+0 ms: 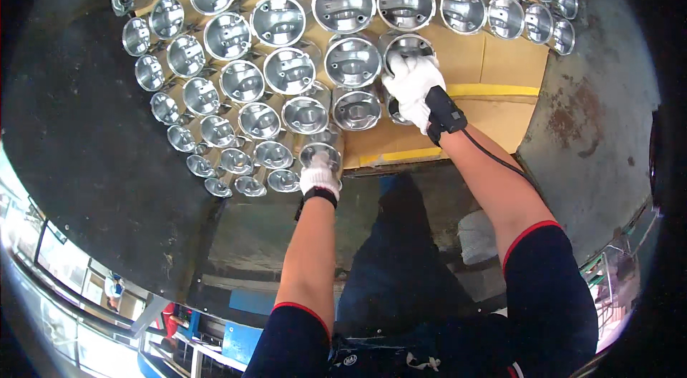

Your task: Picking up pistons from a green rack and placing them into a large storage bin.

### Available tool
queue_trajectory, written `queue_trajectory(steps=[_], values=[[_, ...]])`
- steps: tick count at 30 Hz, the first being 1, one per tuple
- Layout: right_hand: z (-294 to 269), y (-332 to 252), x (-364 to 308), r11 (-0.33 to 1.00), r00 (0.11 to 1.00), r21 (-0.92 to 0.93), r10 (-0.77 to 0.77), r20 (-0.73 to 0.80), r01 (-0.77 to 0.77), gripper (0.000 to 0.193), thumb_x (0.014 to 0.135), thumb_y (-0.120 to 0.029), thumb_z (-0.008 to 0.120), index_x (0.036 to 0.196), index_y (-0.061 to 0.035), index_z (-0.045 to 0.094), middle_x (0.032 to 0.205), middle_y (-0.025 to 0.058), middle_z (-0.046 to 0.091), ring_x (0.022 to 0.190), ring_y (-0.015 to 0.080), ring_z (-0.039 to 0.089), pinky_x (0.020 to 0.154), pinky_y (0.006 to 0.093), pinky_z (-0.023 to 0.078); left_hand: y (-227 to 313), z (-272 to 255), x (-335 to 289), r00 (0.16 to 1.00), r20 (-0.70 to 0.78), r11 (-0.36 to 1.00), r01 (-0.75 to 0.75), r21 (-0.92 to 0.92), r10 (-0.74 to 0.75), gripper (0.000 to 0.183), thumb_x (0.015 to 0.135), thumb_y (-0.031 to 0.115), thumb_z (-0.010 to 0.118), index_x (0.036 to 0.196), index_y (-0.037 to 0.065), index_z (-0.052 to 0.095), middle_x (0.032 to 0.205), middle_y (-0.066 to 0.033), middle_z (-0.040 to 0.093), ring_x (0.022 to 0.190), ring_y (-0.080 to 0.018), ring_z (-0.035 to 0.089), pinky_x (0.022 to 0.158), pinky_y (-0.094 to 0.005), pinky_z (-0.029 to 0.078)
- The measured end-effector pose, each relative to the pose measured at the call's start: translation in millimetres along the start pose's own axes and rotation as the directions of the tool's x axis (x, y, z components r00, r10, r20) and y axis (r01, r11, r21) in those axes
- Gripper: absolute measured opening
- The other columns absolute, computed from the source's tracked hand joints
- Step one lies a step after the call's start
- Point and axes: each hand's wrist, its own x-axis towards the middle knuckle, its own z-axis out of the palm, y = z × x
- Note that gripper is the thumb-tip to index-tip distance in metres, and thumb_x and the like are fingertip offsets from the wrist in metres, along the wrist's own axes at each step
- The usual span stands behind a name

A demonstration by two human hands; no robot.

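Note:
Many shiny metal pistons (343, 6) stand in rows, their hollow ends facing up. My left hand (319, 176), in a white glove, reaches into the near piston (329, 138) at the front of the group. Its fingers are closed at that piston's rim and look slightly blurred. My right hand (413, 88), also gloved in white, is closed on the rim of another piston (404, 42) at the right side of the rows. Part of one more piston (395, 112) shows beneath the right hand, mostly hidden by it.
Brown cardboard (501, 63) with yellow strips lies under the pistons on a dark, worn metal table (587, 106). A black device with a cable (447, 115) is strapped to my right wrist. Railings (207, 356) and people (170, 321) appear at lower left.

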Motion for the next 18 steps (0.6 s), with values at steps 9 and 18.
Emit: queue_trajectory(steps=[9, 18], values=[[-44, 15, -51, 0.938, 0.885, -0.332, 0.235, 0.401, -0.099, 0.025, 0.085, -0.025, 0.062, 0.098, -0.0098, 0.078, 0.11, 0.011, 0.071, 0.096, 0.0287, 0.07, 0.08, 0.0425, 0.053, 89, -7, -244, 0.954, 0.29, 0.725, -0.256, 0.64, 0.081, 0.052, 0.097, 0.045, 0.052, 0.121, 0.0, 0.064, 0.112, -0.0178, 0.071, 0.105, -0.0313, 0.067, 0.091, -0.0375, 0.051], [-162, -39, -238, 0.893, 0.877, 0.104, 0.397, 0.272, -0.437, 0.029, 0.079, -0.04, 0.064, 0.085, -0.0126, 0.072, 0.092, 0.0164, 0.071, 0.09, 0.0331, 0.067, 0.079, 0.0448, 0.053, 53, -171, -451, 0.539, 0.435, 0.621, -0.782, -0.061, 0.721, 0.055, 0.092, 0.041, 0.064, 0.132, 0.002, 0.06, 0.125, -0.0165, 0.067, 0.111, -0.0274, 0.067, 0.092, -0.0359, 0.056]])
